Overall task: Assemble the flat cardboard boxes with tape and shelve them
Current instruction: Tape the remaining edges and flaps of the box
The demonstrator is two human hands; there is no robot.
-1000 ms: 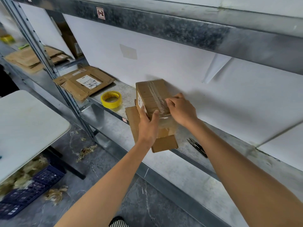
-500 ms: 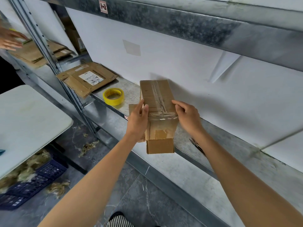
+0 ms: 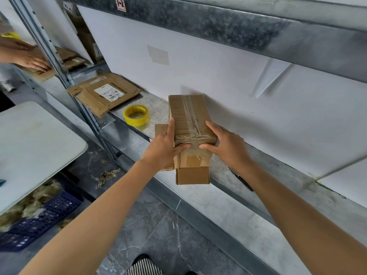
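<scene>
One oblong taped cardboard box [image 3: 188,114], gripped by left hand [image 3: 162,149], right hand [image 3: 224,143]

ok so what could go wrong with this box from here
1. The clear tape is wrinkled at the near edge of the box, under both thumbs; it may peel.
2. The open flaps hang past the shelf edge, so the box might tip if the left hand and right hand let go.
3. A dark tool by the right forearm could get knocked off.
</scene>
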